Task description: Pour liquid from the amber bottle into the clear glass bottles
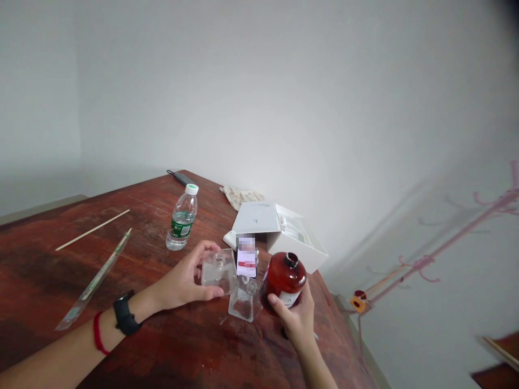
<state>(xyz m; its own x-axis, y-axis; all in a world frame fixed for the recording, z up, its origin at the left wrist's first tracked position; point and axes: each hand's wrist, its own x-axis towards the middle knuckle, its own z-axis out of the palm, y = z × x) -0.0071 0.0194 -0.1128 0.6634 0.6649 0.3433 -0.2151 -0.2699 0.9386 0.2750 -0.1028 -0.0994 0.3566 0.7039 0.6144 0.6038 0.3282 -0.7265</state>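
Around a square, clear bottle (pixel 221 274) with a short round neck, my left hand (pixel 193 278) is closed, thumb in front and fingers behind. My right hand (pixel 298 316) grips a reddish-brown bottle (pixel 284 275) with a white label; its neck is uncapped and tilts toward me. Between the two bottles, a second clear container (pixel 242 302) lies on the table. Just behind it is a phone (pixel 246 265) with its screen lit and partly blurred out. A small dark item under my right hand is mostly hidden.
On the wooden table (pixel 170 351) stand a water bottle (pixel 182 219) with a green label and an open white box (pixel 300 246). A bare chopstick (pixel 93 229), wrapped chopsticks (pixel 95 281), a cloth (pixel 241 195) and a dark grey object (pixel 183 178) lie farther out. A pink coat rack (pixel 438 251) leans at right.
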